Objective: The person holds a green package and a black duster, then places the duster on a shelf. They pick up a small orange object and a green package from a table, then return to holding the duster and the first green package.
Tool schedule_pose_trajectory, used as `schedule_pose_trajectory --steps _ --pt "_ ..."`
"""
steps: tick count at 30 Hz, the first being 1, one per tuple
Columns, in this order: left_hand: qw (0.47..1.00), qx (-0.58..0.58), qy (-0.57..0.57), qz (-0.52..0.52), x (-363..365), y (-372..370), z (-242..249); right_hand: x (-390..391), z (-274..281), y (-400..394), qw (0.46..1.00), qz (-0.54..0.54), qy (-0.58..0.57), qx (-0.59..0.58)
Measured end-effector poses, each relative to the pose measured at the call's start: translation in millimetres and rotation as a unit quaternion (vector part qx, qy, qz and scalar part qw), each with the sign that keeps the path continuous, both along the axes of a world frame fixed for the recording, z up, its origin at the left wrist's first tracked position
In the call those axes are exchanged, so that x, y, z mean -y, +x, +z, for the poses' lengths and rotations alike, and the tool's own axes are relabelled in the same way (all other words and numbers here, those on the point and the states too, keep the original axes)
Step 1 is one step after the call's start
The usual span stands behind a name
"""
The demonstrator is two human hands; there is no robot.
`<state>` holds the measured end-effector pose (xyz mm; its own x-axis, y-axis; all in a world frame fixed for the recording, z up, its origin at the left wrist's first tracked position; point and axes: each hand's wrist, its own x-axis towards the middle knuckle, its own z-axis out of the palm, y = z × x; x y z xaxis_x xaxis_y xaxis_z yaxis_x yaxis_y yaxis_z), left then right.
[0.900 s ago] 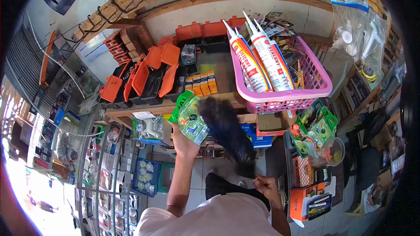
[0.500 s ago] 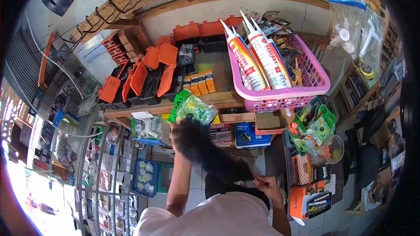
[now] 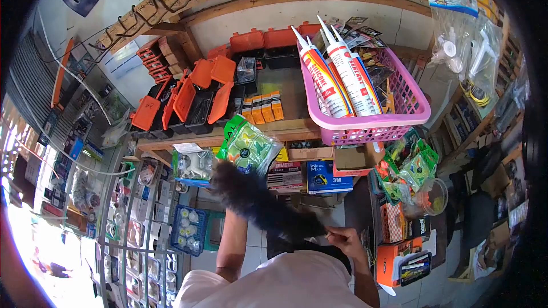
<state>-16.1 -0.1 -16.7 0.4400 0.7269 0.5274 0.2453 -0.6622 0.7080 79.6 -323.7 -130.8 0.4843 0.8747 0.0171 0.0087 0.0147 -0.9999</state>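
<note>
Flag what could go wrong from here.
The black duster hides the left grip, so a stroke could knock the green-topped packet loose. The open orange-lidded boxes might catch dust. The sealant tubes poke above the pink basket; a wide swing by the right grip could clip them.

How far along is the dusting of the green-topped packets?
Done: can't confirm any; the similar packets piled at right show no clear sign either way. In hand: one raised packet, dark duster in the right hand overlapping its lower edge. Remaining: probably finishing this one, maybe those too.
</note>
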Motion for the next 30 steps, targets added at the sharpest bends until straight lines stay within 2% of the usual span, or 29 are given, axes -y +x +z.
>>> schedule_pose_trajectory --steps 1,2,3,5,7,8,9,10,11,12,13,14,15,16,17,18,20,21,23,24,26,27,28,29,30 --pt "0.893 0.267 -0.332 -0.149 7 2 22 -3 -3 0 0.999 -0.032 0.013 -0.011" --pt "0.593 0.475 -0.593 -0.265 9 2 32 -6 -4 -1 0.997 -0.063 0.027 -0.021" --pt "0.574 0.494 -0.577 -0.307 3 1 26 -6 -4 0 0.997 -0.063 0.027 -0.021" --pt "0.582 0.493 -0.571 -0.303 -3 1 15 -9 -2 5 1.0 -0.005 0.024 -0.016" --pt "0.803 0.359 -0.421 -0.219 -10 -4 3 -12 11 7 1.0 -0.007 0.017 0.009" --pt "0.886 0.277 -0.332 -0.168 -13 -7 -5 -13 15 7 0.999 -0.011 0.008 0.031" --pt "0.947 0.189 -0.235 -0.114 -15 -11 -13 -15 16 5 0.999 -0.011 0.008 0.031" --pt "0.985 0.096 -0.132 -0.056 -17 -15 -21 -18 15 3 1.0 -0.022 0.009 -0.005" --pt "1.0 0.002 -0.027 0.003 -19 -18 -29 -20 16 3 0.999 -0.033 0.011 -0.04" --pt "0.991 -0.093 0.078 0.063 -20 -21 -35 -20 18 6 0.999 -0.032 0.01 -0.039" --pt "0.958 -0.186 0.182 0.121 -21 -24 -40 -20 20 8 1.0 0.0 0.015 -0.022" --pt "0.902 -0.275 0.282 0.176 -16 -24 -29 -21 21 9 0.999 0.032 0.021 -0.005" --pt "0.902 -0.275 0.282 0.175 -12 -21 -18 -24 23 9 0.999 0.031 0.021 -0.005" --pt "0.999 -0.004 -0.014 0.029 -8 -16 -7 -28 24 6 0.999 -0.019 0.028 -0.007" --pt "0.904 0.266 -0.31 -0.122 3 -11 16 -30 25 3 0.997 -0.069 0.034 -0.01" --pt "0.635 0.486 -0.547 -0.248 9 -9 27 -30 25 3 0.997 -0.071 0.032 -0.011" --pt "0.627 0.482 -0.551 -0.266 6 -10 18 -34 29 7 0.998 -0.015 0.043 0.043" --pt "0.625 0.485 -0.56 -0.245 -3 -11 -4 -37 39 7 0.998 -0.016 0.044 0.044" --pt "0.622 0.485 -0.58 -0.205 -15 -12 -35 -47 70 3 0.987 0.0 0.069 0.145" --pt "0.622 0.481 -0.583 -0.206 -6 -11 -20 -52 76 3 0.987 -0.005 0.068 0.143" --pt "0.582 0.474 -0.605 -0.265 24 -8 31 -61 87 2 0.975 -0.019 0.063 0.213" --pt "0.579 0.476 -0.587 -0.306 29 -4 35 -68 95 -1 0.975 -0.025 0.061 0.211" --pt "0.556 0.474 -0.588 -0.347 26 -4 27 -77 103 -4 0.98 -0.082 0.091 0.159" --pt "0.57 0.456 -0.592 -0.342 29 -2 20 -84 109 -4 0.977 -0.138 0.122 0.106" --pt "0.584 0.439 -0.595 -0.336 36 1 21 -89 113 -1 0.976 -0.143 0.122 0.105"
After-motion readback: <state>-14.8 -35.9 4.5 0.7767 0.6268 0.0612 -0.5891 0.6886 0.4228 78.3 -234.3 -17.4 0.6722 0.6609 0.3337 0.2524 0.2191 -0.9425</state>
